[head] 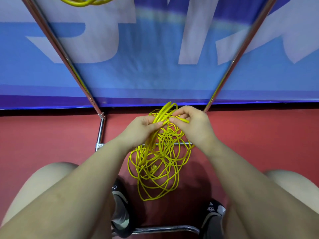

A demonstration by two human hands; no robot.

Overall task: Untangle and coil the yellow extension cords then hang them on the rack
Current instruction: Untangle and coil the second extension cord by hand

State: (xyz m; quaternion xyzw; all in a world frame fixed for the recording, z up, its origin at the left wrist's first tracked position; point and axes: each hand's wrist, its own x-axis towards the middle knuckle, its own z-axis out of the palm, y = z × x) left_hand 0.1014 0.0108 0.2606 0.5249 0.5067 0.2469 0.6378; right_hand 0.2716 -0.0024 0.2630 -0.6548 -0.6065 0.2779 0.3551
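Both hands work at a tangle of thin, glossy yellow extension cord (160, 163) that hangs in loose, irregular loops above the red floor (51, 144), between the person's two knees. The left hand (141, 131) grips a bundle of several gathered strands, fingers curled round it. The right hand (193, 125) pinches a single strand beside that bundle, thumb and fingertips closed on it. Two shiny chrome poles of the rack (65, 54) rise in a V against a blue banner (138, 66) with large white letters. A second cord, already coiled (86, 1), hangs at the top edge. Two dark shoes (120, 213) stand on the floor, beside a chrome base bar.
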